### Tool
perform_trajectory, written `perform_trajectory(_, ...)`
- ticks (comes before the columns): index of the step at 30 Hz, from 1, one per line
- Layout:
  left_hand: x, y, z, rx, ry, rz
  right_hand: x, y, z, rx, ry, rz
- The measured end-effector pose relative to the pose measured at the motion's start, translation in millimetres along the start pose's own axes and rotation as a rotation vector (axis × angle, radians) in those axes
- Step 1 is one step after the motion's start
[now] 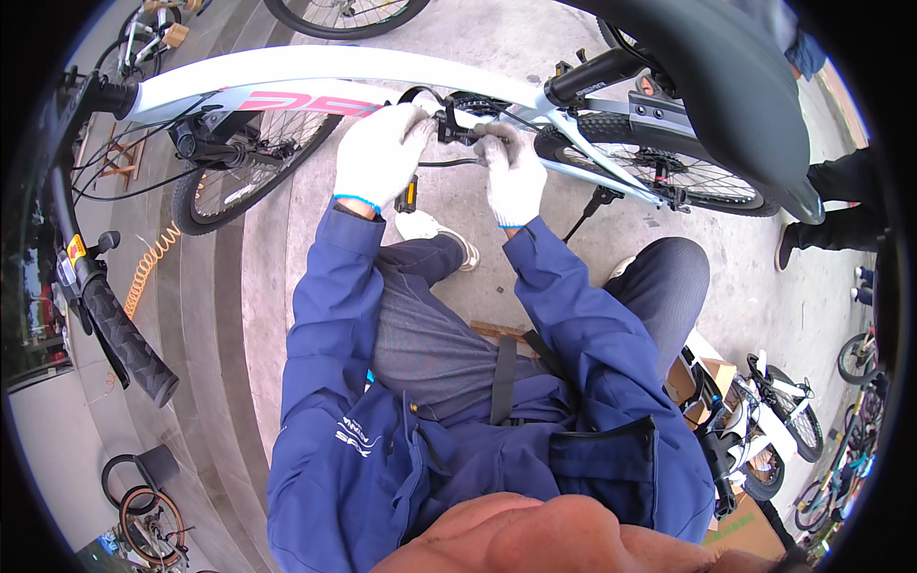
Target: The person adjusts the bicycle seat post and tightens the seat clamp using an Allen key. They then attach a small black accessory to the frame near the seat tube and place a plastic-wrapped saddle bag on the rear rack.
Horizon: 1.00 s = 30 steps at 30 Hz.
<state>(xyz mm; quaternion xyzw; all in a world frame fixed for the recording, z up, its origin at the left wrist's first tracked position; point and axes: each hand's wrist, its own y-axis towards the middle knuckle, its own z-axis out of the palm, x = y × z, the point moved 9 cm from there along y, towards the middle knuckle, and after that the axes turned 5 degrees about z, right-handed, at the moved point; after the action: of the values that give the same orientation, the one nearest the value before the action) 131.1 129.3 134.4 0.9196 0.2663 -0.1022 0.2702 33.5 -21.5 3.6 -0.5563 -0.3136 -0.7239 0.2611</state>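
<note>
A white bicycle frame (334,64) with pink lettering crosses in front of me. Both my hands wear white knit gloves with blue cuffs. My left hand (384,153) is closed, its fingertips pinching at a small black bicycle part (449,126) beneath the frame, near the crank. From the other side my right hand (514,174) is closed on the same part, thumb and fingers pressed together around its end. Its exact kind is hard to make out. A thin black cable (449,164) curves just below it, between the hands. Near my left wrist hangs a black pedal (408,196) with an orange reflector.
The handlebar grip (129,334) juts out at left, and a black saddle (716,86) looms at upper right. A kickstand (594,205) props the bicycle. An orange coiled hose (148,267) hangs at left. More bicycles (764,420) and cardboard boxes stand lower right; a person's legs (836,210) are at far right.
</note>
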Motion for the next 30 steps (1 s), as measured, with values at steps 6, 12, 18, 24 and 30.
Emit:
perform_trajectory(6,19.4,35.6,27.5,0.002,0.146,-0.006,-24.4,43.6,17.4,-0.190,-0.090,0.021)
perform_trajectory(12,30.3,47.9,48.4,0.036,0.263,0.033,-38.8,50.8,21.6,-0.259,-0.099,0.077)
perform_trajectory(18,34.4,50.0,52.0,0.020,0.260,0.050,-43.5,50.2,22.7,-0.276,-0.101,0.027)
perform_trajectory(24,42.2,48.4,50.4,0.042,0.228,-0.124,-70.5,53.0,22.1,-0.277,0.050,0.099)
perform_trajectory(30,36.7,45.5,48.8,0.022,0.170,-0.129,-83.6,51.7,23.3,-0.356,0.251,0.245)
